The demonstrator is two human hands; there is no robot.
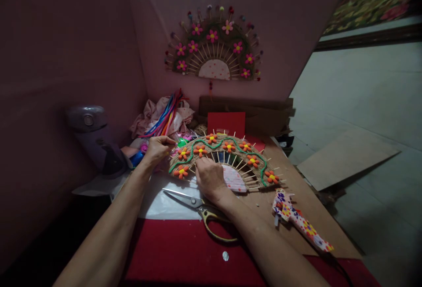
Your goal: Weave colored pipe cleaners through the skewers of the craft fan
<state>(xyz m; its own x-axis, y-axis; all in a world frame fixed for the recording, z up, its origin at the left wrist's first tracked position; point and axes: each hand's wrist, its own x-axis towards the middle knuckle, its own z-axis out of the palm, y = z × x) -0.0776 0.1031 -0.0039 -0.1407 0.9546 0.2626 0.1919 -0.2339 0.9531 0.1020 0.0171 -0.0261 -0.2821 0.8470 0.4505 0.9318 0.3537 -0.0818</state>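
Observation:
A half-round craft fan [216, 145] of twine and thin sticks lies on the table, with orange clay flowers, a wavy green clay strip and a dotted pale center piece. My left hand [160, 150] is at its upper left edge, thumb and finger pinched together; whatever they hold is too small to make out. Curled over the fan's left inner part, my right hand [211, 178] grips it, its fingertips mostly hidden. Scissors [194, 201] with brass-colored handles lie partly opened just below my right hand, their handle partly under my right forearm.
A similar fan [212, 36] with pink flowers hangs on the pink panel behind. A purple bottle [99, 146] stands left, near colorful strips [168, 111] and crumpled cloth. A flower-patterned, corded tool [300, 221] lies right on cardboard. Red cloth [165, 252] covers the front.

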